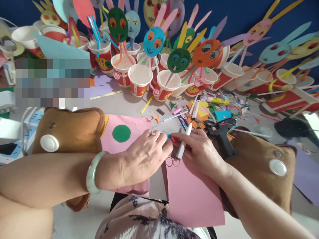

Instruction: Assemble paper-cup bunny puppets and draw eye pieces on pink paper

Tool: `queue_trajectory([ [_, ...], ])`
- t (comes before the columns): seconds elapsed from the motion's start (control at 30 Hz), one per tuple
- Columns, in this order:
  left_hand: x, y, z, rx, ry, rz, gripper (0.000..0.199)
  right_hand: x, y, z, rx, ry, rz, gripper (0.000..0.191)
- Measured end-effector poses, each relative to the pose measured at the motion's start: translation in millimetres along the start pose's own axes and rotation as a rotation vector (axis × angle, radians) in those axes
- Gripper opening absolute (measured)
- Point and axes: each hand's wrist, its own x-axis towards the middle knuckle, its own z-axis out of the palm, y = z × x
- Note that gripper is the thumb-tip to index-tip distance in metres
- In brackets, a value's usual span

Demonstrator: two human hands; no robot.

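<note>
My left hand (pixel 146 154), with a ring and a jade bangle (pixel 92 172) at the wrist, pinches a small blue paper piece (pixel 169 136) at its fingertips. My right hand (pixel 199 149) grips a white marker (pixel 183 142), tip down, just beside that piece. Both rest over pink paper (pixel 194 196) on the table (pixel 129 104). A black glue gun (pixel 221 131) lies near my right hand.

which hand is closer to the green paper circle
Left. The left hand rests on the pink paper just right of the green circle. The right hand, holding a white marker, sits farther right, beyond the left hand.
</note>
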Motion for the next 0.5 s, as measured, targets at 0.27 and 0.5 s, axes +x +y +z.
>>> queue_trajectory([
  [0.27,5.4,-8.8,0.5,-0.021,-0.049,-0.001,0.055,2.3,-2.8,-1.5,-0.017,-0.003,-0.019,0.025],
  [0.5,4.0,-11.3,8.9,-0.155,-0.069,-0.025,0.054,0.2,-1.9,-1.9,-0.013,-0.015,-0.037,0.028],
])
